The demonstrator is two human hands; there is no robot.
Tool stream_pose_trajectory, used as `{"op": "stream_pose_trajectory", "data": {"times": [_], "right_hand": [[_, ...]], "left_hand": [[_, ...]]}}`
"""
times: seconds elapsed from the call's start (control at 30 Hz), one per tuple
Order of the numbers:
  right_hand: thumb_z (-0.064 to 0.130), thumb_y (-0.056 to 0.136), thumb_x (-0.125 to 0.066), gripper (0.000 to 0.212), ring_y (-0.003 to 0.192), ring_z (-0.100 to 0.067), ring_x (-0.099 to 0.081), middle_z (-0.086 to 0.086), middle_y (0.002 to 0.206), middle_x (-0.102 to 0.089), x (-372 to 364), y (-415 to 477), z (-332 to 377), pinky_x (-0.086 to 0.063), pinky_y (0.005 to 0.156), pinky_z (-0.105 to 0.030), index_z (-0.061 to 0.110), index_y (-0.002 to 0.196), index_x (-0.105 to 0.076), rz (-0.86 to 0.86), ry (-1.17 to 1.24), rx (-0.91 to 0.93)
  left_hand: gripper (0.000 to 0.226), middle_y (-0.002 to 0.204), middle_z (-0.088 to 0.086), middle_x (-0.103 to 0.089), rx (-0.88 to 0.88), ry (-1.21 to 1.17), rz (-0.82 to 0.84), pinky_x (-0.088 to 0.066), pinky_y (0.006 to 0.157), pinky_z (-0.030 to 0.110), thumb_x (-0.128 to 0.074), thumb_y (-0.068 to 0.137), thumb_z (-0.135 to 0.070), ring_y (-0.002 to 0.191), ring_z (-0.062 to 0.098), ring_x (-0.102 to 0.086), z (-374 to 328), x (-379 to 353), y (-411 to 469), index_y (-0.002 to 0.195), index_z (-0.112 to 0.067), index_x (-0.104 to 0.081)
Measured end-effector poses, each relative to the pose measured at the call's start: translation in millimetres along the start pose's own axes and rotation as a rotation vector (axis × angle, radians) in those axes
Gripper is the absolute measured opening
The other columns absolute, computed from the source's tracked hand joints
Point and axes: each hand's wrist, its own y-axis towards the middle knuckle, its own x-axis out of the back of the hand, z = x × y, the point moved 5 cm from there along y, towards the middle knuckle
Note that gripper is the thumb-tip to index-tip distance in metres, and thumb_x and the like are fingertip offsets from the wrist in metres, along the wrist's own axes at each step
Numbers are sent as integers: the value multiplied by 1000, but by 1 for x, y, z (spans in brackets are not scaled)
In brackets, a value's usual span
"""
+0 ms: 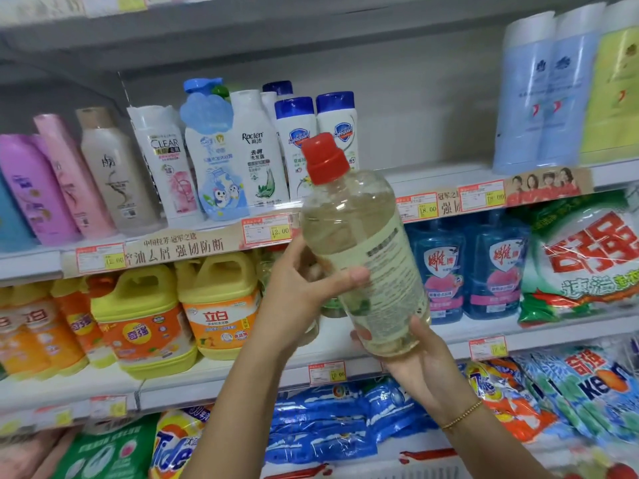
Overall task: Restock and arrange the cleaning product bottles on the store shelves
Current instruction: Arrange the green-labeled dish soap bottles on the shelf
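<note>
Through the head camera I see a clear bottle (pixel 363 250) of pale yellowish liquid held up near the middle of the frame, in front of the shelving (pixel 432 98) and resting on none of it. It tilts, with its red cap (pixel 325 159) pointing to about 11 o'clock and its base down at 5 o'clock.

The left hand (pixel 304 288) comes in from 7 o'clock and grips the bottle's middle. Its thumb lies across the label side and its fingers curl round the back. The right hand (pixel 415 361) comes in from 5 o'clock, with a bead bracelet (pixel 461 414) on the wrist. It cups the base, thumb up one side and fingers wrapped round the other.

Behind the cap, at 12 o'clock, stand white Safeguard bottles (pixel 333 122) with blue caps. They end a row of shampoo bottles (pixel 256 146) that runs off toward 9 o'clock on the upper shelf (pixel 432 176). Price tags (pixel 266 231) are fixed along that shelf's front edge.

On the middle shelf (pixel 214 375), yellow jugs (pixel 218 305) with orange labels sit at 8 o'clock of the bottle. Blue bottles (pixel 439 271) stand just beside it at 3 o'clock, with a large printed bag (pixel 587 257) farther out. Down at 6 o'clock, detergent bags (pixel 321 423) lie flat.
</note>
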Motion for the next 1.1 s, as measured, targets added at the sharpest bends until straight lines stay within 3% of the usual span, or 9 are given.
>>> {"op": "stream_pose_trajectory", "data": {"times": [0.2,0.3,0.37,0.43,0.53,0.73,0.87,1.0,1.1], "right_hand": [[52,93,-48,63,114,-34,-53,-20,132,-54,-3,-6,-12,-51,89,-39,10,141,-45,108,-79,-253],[49,83,-66,69,124,-42,-50,-22,136,-52,-12,-11,-13,-54,87,-45,9,137,-50,133,-15,-400],[33,79,-73,64,124,-37,-52,-18,134,-56,-17,-5,-6,-54,88,-48,14,137,-52,122,-83,-295],[9,77,-72,68,121,-26,-57,-8,130,-60,-25,-1,4,-52,93,-40,22,139,-44,59,-446,-49],[6,62,-85,84,111,-9,-62,5,122,-63,-32,-4,10,-50,87,-21,31,130,-43,-62,-865,176],[31,54,-89,78,109,-23,-64,-4,117,-67,-16,-15,23,-54,90,-37,23,124,-55,-55,-804,144],[49,47,-90,94,110,-32,-63,-14,121,-66,-20,-22,25,-58,78,-38,11,126,-55,-57,-498,-56],[63,74,-61,59,72,-29,-71,-19,109,-69,-47,-31,44,-58,50,-31,19,112,-68,-6,-554,-85],[64,79,-37,67,44,-21,-61,-19,84,-71,-70,-37,64,-48,37,-21,12,113,-63,-20,-684,-93]], "left_hand": [[81,104,6,-72,61,-6,300,-54,80,31,-94,43,-37,99,21,-68,16,-4,-6,114,-14,-63],[79,102,5,-73,1,120,142,-55,81,40,-93,43,-33,97,22,-69,8,3,-4,112,-10,-62],[88,110,1,-71,-21,237,-30,-56,86,45,-92,44,-39,102,18,-68,4,5,-3,120,-14,-56],[93,111,-6,-69,2,291,-209,-57,85,41,-91,40,-45,102,12,-67,4,5,-6,122,-23,-53],[92,106,-3,-70,51,222,-353,-58,82,41,-91,38,-44,96,13,-69,13,3,-6,118,-21,-53],[75,105,-8,-72,156,99,-36,-56,74,22,-86,56,-27,95,8,-69,19,4,-5,123,-27,-54],[80,116,7,-69,266,-134,192,-58,79,38,-88,60,-14,105,25,-67,26,0,-6,130,-22,-49],[75,105,6,-73,275,-224,63,-60,72,41,-88,54,-22,92,25,-71,23,-6,-4,122,-15,-55],[45,99,6,-74,316,-373,19,-55,80,46,-67,72,-21,90,24,-71,16,-12,-3,115,-14,-60]]}}
